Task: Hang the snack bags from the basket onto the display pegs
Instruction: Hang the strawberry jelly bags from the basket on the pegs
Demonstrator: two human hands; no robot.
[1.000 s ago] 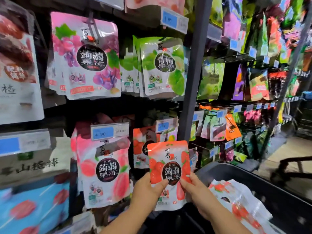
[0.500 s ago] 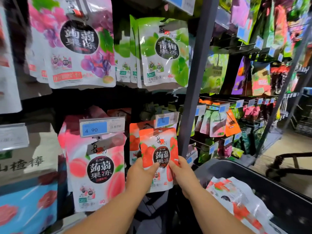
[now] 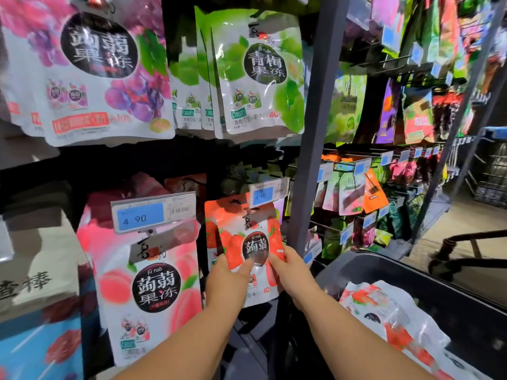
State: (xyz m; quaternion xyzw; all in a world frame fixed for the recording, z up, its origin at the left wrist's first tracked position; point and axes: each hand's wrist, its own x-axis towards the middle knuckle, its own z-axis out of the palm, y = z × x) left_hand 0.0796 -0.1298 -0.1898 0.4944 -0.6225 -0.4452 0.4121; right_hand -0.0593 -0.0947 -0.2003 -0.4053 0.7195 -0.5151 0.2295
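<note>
A strawberry snack bag (image 3: pixel 247 226) is gripped low down by both hands, with the left hand (image 3: pixel 227 281) curled on its left edge and the right hand (image 3: pixel 290 272) on its right. Its top is raised against a blue price tag (image 3: pixel 267 192), before a matching hung bag (image 3: pixel 210 234). More bags (image 3: pixel 384 311) are piled in the dark basket (image 3: pixel 411 283).

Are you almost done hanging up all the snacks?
Not yet. Done: a red bag already hangs below the price tag. In hand: the left hand and right hand pinch a strawberry bag in front of it, top up at the tag; whether it is hooked on, I cannot tell. Left: more bags lie in the basket.
</note>
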